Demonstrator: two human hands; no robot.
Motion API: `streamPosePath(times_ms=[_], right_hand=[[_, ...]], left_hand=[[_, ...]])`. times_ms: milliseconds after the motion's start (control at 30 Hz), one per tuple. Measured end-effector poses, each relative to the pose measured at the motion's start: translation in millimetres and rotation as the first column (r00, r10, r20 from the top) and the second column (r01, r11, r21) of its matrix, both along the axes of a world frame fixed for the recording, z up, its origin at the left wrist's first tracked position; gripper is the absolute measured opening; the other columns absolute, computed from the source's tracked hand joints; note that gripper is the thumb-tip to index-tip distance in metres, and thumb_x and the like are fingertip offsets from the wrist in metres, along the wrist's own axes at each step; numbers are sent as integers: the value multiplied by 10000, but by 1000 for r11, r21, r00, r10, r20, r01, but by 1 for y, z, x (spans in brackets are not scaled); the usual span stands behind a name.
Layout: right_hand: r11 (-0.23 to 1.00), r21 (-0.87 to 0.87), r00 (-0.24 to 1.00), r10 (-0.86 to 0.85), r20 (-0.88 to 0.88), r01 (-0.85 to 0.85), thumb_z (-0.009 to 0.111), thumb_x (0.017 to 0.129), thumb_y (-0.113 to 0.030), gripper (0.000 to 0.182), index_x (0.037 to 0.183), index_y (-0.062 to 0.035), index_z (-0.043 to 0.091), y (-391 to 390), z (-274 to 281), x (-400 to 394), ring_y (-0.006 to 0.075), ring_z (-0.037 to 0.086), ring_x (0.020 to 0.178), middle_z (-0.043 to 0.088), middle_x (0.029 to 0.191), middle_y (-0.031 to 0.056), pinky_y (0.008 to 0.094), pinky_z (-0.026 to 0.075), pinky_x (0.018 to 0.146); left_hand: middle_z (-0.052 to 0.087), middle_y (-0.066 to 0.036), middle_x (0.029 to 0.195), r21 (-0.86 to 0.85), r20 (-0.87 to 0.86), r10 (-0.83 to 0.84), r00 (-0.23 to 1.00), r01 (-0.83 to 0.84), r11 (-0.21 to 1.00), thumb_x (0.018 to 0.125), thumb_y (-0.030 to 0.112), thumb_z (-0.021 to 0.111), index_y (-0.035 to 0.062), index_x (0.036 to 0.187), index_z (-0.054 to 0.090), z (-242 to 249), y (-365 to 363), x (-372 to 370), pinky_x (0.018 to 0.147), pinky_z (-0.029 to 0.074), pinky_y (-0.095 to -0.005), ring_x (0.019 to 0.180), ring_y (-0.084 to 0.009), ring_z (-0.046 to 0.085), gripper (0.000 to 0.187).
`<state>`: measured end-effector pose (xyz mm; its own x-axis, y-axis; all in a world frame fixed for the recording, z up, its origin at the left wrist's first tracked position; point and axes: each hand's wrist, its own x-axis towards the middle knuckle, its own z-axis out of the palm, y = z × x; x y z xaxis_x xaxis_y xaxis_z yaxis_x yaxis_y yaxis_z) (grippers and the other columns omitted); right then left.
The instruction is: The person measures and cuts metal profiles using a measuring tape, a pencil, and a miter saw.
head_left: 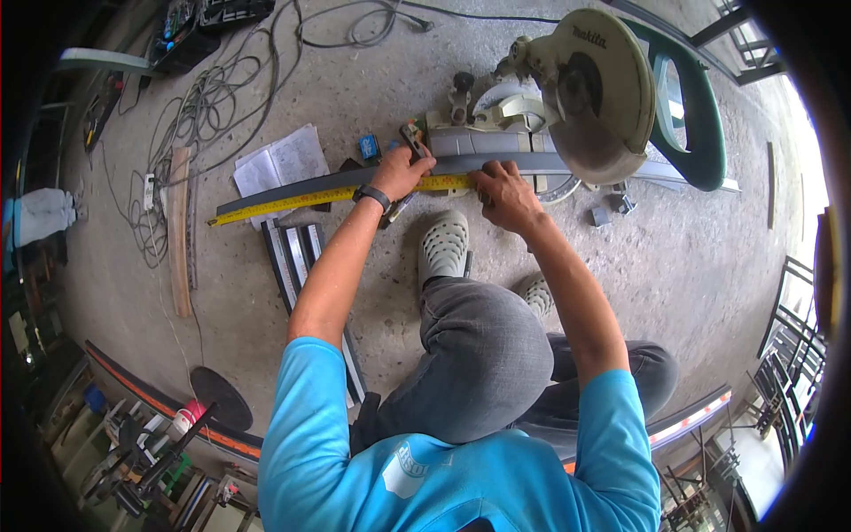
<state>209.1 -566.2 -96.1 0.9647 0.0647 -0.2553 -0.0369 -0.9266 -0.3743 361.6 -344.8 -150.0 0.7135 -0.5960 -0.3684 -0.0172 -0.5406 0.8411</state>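
A long grey metal bar (pixel 301 187) lies across the base of a miter saw (pixel 598 97). Along the bar's near edge runs an extended yellow tape measure (pixel 310 199), its end close to the bar's left tip. My left hand (pixel 401 174) is closed at the bar and tape, with a small dark tool (pixel 413 142) at its fingers. To the right, my right hand (pixel 509 196) is closed around the tape's right end; the tape case is hidden beneath it. The saw's round guard stands just right of my right hand.
Open papers (pixel 282 163) lie beyond the bar at left, near a small blue box (pixel 369 146). Metal profiles (pixel 297 253) and a wooden strip (pixel 180 232) rest on the floor. Coiled cables (pixel 208 111) spread at upper left. Small metal pieces (pixel 601 216) sit right of my feet.
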Motion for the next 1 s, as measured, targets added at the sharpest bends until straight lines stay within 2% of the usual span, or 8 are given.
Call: streamPosePath(times_ms=[33, 333, 633, 733, 833, 933, 1000], right_hand=[[1000, 2, 1000, 2, -3, -2, 770, 752, -56, 647, 1356, -191, 583, -1, 0, 0, 367, 542, 1227, 565, 1284, 100, 436, 569, 1011], [1000, 16, 1000, -1, -9, 1, 757, 749, -44, 651, 1360, -191, 586, -1, 1, 1, 371, 538, 1230, 565, 1291, 109, 441, 566, 1008], [1000, 15, 1000, 2, -1, -2, 761, 745, -52, 655, 1359, -194, 586, -1, -1, 0, 373, 537, 1229, 564, 1290, 105, 441, 563, 1010], [1000, 18, 1000, 10, 1, -10, 764, 742, -55, 657, 1357, -200, 585, -2, -3, 1, 375, 540, 1224, 565, 1288, 105, 444, 564, 1004], [999, 31, 1000, 13, 8, -13, 768, 738, -62, 655, 1351, -205, 589, -3, -1, 0, 379, 543, 1219, 570, 1278, 107, 449, 563, 997], [1000, 23, 999, 10, 33, -11, 765, 739, -70, 627, 1331, -204, 606, 2, -3, -5, 386, 546, 1209, 577, 1270, 112, 459, 560, 989], [999, -5, 997, 36, 73, -35, 754, 748, -72, 594, 1313, -199, 620, -4, -9, 0, 389, 548, 1195, 582, 1266, 117, 466, 558, 979]], left_hand=[[747, -62, 855, -1, 9, -9, 1000, 9, 1000, 1006, 262, 695, 37, 1038, 702, -2, 0, 0, 656, 581, -316, 705, -130, 707, 227], [740, -54, 869, -73, -56, 52, 997, -56, 996, 993, 239, 711, 34, 1044, 697, -7, 0, -2, 652, 592, -296, 733, -125, 709, 212], [738, -54, 852, -54, -7, 27, 1000, -27, 998, 986, 226, 717, 39, 1020, 702, -6, 0, -2, 650, 589, -302, 721, -136, 712, 191], [738, -63, 848, -48, 94, 0, 996, 4, 999, 972, 228, 733, 47, 1025, 706, -8, -1, -5, 641, 577, -312, 716, -145, 715, 190], [734, -67, 838, -133, 493, 9, 870, 66, 989, 961, 246, 745, 50, 1013, 702, -19, 0, -16, 653, 567, -317, 708, -153, 720, 208], [739, -59, 841, -59, 585, 59, 809, -31, 998, 967, 281, 745, 57, 1000, 693, -31, 1, -17, 658, 549, -314, 717, -130, 705, 232], [746, -63, 852, -267, 310, 330, 892, -251, 930, 971, 301, 743, 57, 989, 684, -27, -2, -15, 660, 542, -314, 722, -115, 688, 251]])
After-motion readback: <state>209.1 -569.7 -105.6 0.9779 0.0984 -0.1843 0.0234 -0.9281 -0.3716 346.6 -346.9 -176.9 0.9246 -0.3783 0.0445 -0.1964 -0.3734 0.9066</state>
